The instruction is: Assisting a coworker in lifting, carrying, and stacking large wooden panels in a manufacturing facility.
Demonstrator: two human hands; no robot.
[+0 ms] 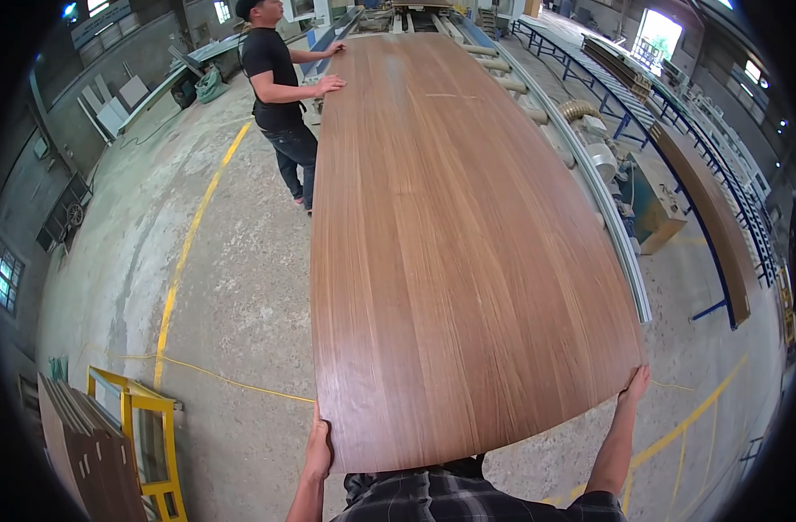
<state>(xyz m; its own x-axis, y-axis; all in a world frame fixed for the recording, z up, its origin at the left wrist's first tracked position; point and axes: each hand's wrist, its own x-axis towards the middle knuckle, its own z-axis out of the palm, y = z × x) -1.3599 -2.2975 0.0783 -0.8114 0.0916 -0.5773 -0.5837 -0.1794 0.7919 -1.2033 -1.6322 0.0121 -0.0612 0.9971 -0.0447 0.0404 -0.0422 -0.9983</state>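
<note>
A large brown wood-grain panel (pixel 450 244) stretches away from my body, its far part over a roller conveyor (pixel 537 113). My left hand (pixel 319 442) grips its near left corner, fingers hidden beneath the board. At the near right corner my right hand (pixel 635 383) is closed on the edge, its fingers partly out of sight. The panel's near edge lies close against my dark plaid shirt. A co-worker (pixel 280 96) in a black top stands along the far left side, both hands resting at the board's left edge.
On the right run a metal rail (pixel 620 244), a machine with a ribbed hose (pixel 579 110) and a blue-framed roller line (pixel 581 65) carrying long brown boards (pixel 707 209). Lower left stand a yellow metal frame (pixel 137 409) and stacked brown panels (pixel 85 452). A yellow line (pixel 193 235) crosses the floor.
</note>
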